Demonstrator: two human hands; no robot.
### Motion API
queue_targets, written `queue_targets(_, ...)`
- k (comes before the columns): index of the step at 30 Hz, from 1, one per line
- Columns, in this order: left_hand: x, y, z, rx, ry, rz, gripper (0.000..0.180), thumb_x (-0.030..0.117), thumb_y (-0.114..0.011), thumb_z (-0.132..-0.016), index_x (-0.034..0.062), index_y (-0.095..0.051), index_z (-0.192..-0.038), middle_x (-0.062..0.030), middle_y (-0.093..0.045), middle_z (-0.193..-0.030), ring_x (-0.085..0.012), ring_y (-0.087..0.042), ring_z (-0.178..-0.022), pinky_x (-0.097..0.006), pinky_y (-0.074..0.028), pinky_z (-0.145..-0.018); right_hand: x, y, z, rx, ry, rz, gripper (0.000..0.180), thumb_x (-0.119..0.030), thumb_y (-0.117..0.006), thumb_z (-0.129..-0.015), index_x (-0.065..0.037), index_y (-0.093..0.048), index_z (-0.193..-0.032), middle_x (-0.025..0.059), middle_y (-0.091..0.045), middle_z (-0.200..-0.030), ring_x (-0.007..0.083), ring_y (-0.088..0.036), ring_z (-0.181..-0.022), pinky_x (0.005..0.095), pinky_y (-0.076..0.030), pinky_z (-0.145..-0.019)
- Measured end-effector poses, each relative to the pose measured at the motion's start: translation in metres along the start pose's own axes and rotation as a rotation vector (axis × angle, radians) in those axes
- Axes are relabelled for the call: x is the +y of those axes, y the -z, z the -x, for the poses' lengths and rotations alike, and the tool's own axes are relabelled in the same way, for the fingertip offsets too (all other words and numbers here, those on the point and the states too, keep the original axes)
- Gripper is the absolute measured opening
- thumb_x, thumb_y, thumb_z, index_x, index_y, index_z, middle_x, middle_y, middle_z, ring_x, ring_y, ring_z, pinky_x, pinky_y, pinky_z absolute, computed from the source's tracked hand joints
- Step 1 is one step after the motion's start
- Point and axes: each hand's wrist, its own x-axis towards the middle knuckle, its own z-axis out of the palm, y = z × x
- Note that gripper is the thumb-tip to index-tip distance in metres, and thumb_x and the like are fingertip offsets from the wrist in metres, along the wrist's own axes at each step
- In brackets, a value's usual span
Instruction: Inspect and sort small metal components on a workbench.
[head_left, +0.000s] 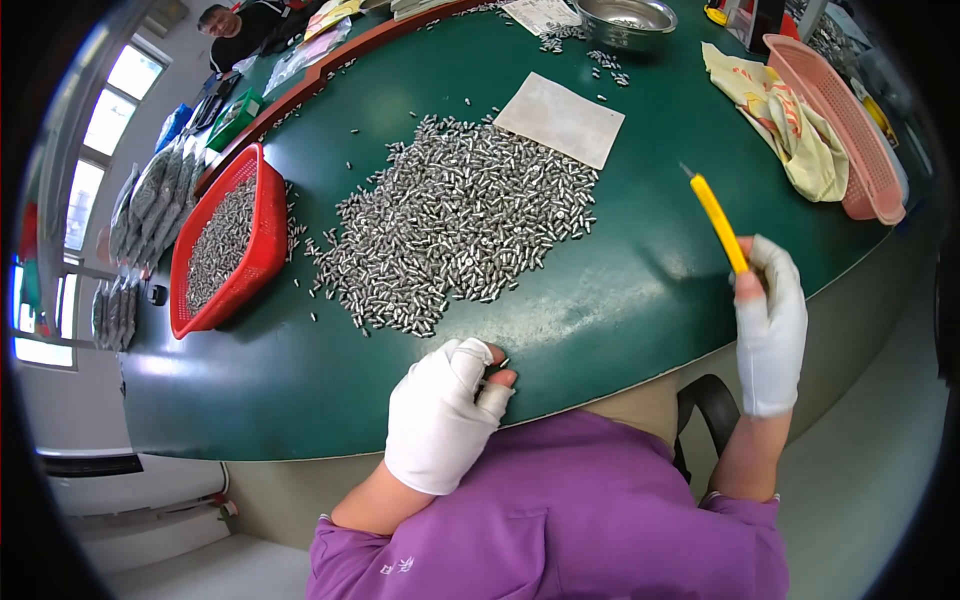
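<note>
My left hand [446, 412], in a white glove with bare fingertips, is closed near the table's front edge. Thumb and finger pinch a small metal pin [504, 362], mostly hidden by them. To the right, my right hand [772, 325], gloved the same way, grips a yellow craft knife [716, 218] held up over the table's edge. Its narrow blade points away from me, up and to the left. Beyond my left hand a wide heap of small silvery metal pins [460, 220] is spread on the green table [600, 345].
A red basket [262, 225] of pins stands left of the heap. A grey-white card [562, 118] touches its far edge. At the back are a metal bowl [628, 25], a pink basket [835, 125] and a yellow cloth [790, 130]. Grey bags [160, 205] and a person [245, 30] are far left.
</note>
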Motion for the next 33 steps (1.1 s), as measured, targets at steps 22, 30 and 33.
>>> queue_targets(22,-0.006,-0.003,0.004,0.009,0.053,0.061,0.014,0.010,-0.073,-0.077,0.0102,-0.060,-0.082,-0.0057,-0.062,-0.077,-0.0276,-0.062,-0.071,-0.037,-0.049,-0.064,-0.023,-0.028,0.082,-0.703,0.486,0.394,0.066,-0.017,-0.067,-0.079,-0.023,-0.048,-0.142,0.0031,-0.049,-0.063,0.0204,-0.053,-0.048,0.0364,-0.045,-0.041)
queue_targets(30,-0.007,-0.003,0.004,0.017,0.043,0.063,0.015,0.010,-0.073,-0.076,0.0105,-0.059,-0.081,-0.0054,-0.062,-0.077,-0.0273,-0.062,-0.071,-0.037,-0.049,-0.063,-0.026,-0.026,0.081,-0.711,0.452,0.365,0.062,-0.011,-0.065,-0.081,-0.018,-0.049,-0.140,0.0027,-0.058,-0.066,0.0221,-0.057,-0.051,0.0363,-0.046,-0.045)
queue_targets(33,-0.007,-0.003,0.003,0.020,0.040,0.055,0.014,0.010,-0.073,-0.076,0.0108,-0.059,-0.081,-0.0050,-0.062,-0.077,-0.0272,-0.061,-0.070,-0.037,-0.049,-0.063,-0.030,-0.026,0.076,-0.752,0.449,0.359,0.061,-0.011,-0.065,-0.081,-0.017,-0.049,-0.140,0.0029,-0.060,-0.068,0.0222,-0.058,-0.052,0.0361,-0.046,-0.045)
